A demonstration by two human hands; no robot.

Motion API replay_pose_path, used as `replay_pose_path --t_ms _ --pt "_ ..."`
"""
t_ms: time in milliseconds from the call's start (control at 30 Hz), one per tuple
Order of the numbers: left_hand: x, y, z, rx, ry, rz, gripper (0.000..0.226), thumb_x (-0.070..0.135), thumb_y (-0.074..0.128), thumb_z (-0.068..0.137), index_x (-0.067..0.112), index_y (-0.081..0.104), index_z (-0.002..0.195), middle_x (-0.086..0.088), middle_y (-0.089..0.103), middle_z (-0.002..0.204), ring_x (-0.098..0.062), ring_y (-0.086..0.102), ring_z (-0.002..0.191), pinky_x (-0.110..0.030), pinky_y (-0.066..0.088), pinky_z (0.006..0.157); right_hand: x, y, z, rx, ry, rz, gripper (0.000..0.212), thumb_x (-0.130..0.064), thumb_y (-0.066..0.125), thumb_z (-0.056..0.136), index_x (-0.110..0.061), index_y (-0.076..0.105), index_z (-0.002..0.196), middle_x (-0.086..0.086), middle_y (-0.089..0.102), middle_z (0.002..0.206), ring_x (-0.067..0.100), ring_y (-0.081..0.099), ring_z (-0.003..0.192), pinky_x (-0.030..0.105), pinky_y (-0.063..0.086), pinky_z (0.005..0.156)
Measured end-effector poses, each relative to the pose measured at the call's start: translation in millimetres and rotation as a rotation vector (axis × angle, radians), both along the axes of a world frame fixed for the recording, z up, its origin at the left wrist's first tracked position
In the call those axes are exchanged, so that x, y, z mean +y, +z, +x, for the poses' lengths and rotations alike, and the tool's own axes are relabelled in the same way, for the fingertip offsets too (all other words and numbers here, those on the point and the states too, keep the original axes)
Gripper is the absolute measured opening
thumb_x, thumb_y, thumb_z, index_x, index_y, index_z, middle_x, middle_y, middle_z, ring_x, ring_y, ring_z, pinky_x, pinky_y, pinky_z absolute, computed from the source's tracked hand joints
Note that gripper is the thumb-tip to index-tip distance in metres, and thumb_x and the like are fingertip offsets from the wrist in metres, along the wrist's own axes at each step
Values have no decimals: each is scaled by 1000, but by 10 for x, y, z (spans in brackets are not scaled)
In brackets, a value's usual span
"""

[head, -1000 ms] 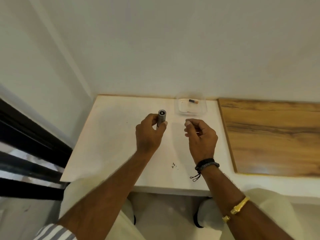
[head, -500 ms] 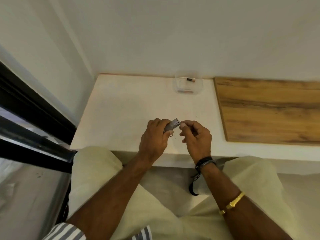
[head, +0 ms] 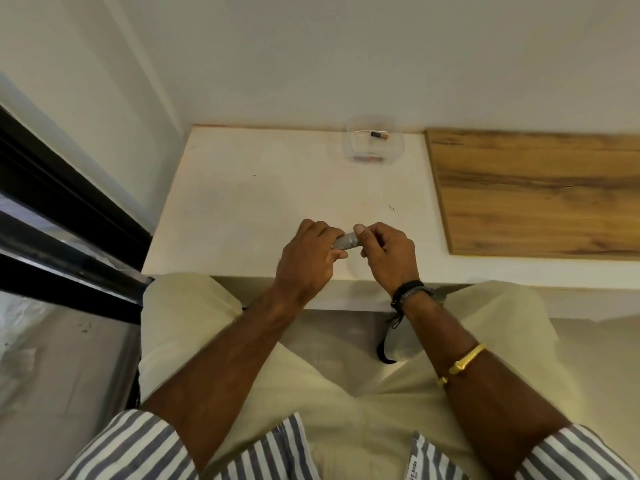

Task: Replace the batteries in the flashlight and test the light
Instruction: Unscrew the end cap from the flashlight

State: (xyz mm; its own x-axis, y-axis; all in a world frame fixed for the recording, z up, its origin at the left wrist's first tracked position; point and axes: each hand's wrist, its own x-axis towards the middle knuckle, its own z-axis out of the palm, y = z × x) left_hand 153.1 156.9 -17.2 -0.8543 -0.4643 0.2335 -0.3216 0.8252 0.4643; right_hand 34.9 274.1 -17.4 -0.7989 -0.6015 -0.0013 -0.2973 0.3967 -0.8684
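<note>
moved: both hands closer together since half a second ago | left hand (head: 308,258) wraps flashlight (head: 346,241) near table (head: 242,202) front edge | right hand (head: 386,252) pinches its end | risk: cross-threading if tilted

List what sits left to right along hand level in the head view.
Window frame → left hand → flashlight → right hand → wood board.

The right hand (head: 386,252) has closed onto the flashlight (head: 346,241), apparently touching it.
</note>
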Motion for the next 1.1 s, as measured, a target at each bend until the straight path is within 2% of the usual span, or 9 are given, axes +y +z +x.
replay_pose_path --t_ms 67,267,467,633,700,833,933,1033,1100 --pt "8 6 -5 8 -5 7 25 25 67 92 11 67 113 -4 67 103 -23 52 99 -37 50 72 4 -5 30 55 5 2 36 -40 56 102 -10 71 90 6 70 72 23 64 68 33 50 63" --pt "13 10 -31 -9 -37 43 16 21 62 94 11 67 106 -4 67 97 -20 48 93 -38 47 72 43 -12 66 143 9 -1 32 -36 55 104 -9 69 95 3 69 77 22 65 71 28 49 65" --pt "-74 -9 -57 56 -88 280 20 18 61 93 7 63 77 -1 56 59 -18 45 55 -32 37 54 63 25 40 206 90 -46 16 -23 61 102 -10 69 105 -6 67 87 8 61 75 9 43 69" --pt "-93 -115 -46 27 -84 237 18 28 60 91 13 70 95 -3 67 77 -20 51 71 -35 43 65 60 30 -27 42 39 -18 34 -52 60 97 -20 72 96 -4 73 80 18 70 73 31 59 69" --pt "-83 -148 -49 -1 -96 209 18 31 59 92 18 68 97 2 65 80 -17 48 75 -32 40 67 53 18 -39 52 16 33 39 -54 58 98 -18 70 87 -2 71 74 21 69 70 41 60 71" --pt "-80 -183 -44 -14 -95 194 21 31 58 93 16 69 102 -2 67 84 -16 47 78 -32 39 68 71 5 -72 61 76 8 27 -39 64 98 -15 73 91 -3 71 75 17 69 69 43 62 69" --pt "-114 -185 -33 1 -56 199 16 26 60 94 15 69 102 -1 66 85 -17 46 79 -30 35 68 77 0 -74 26 142 -78 11 -19 71 95 -14 73 105 -2 74 92 16 71 85 39 63 77" --pt "-146 -191 -28 -14 -44 173 15 24 61 95 15 68 104 2 62 85 -17 45 81 -29 33 68 87 15 -120 -73 220 -143 24 -1 75 87 -12 73 108 2 75 104 18 71 97 37 62 87" --pt "-144 -194 -29 -17 -46 166 18 24 61 95 14 68 107 -3 67 90 -17 45 83 -30 36 69 91 20 -139 -150 206 -167 26 -6 78 86 -13 72 110 0 75 108 17 72 98 34 62 85"
